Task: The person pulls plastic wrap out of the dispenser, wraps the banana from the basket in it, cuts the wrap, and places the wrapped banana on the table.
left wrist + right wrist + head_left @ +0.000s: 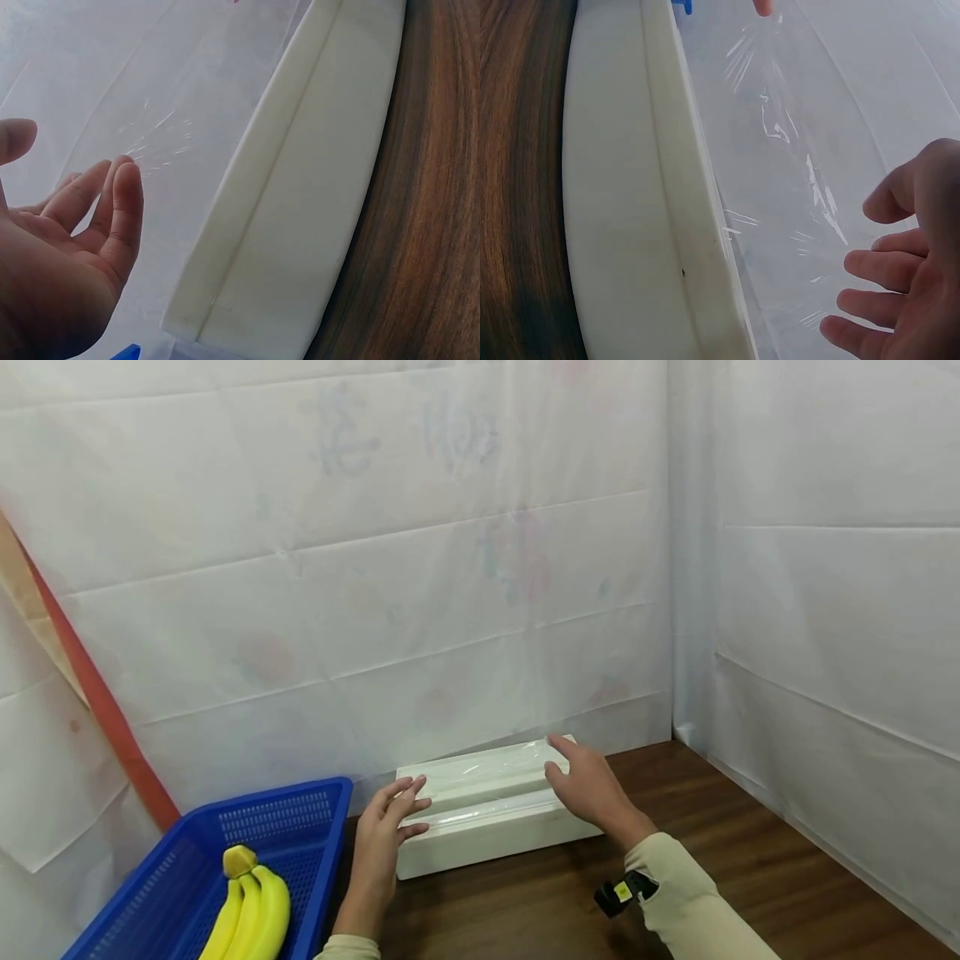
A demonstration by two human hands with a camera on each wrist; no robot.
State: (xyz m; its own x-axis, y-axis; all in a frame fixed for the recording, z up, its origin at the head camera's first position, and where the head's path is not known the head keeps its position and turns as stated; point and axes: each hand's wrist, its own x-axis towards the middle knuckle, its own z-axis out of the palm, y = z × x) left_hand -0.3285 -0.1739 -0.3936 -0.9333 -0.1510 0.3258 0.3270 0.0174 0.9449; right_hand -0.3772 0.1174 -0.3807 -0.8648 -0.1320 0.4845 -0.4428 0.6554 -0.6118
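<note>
A long white box-like holder [501,842], which looks like a cling film dispenser, stands on the table against the back wall. Clear plastic film [776,124] catches the light beside it in the right wrist view, with creases close to the fingertips. My left hand [384,835] is over the holder's left end, fingers spread; in the left wrist view its fingertips [129,180] meet creases in the film, thumb apart. Over the right end, my right hand [592,785] has its fingers extended and thumb apart. Whether every fingertip touches the film is hard to tell.
To the left is a blue plastic basket [341,827] holding a bunch of yellow bananas [258,914]. White sheeting [450,610] covers the walls behind and to the right. The brown wood-grain tabletop [750,860] extends right and in front of the holder.
</note>
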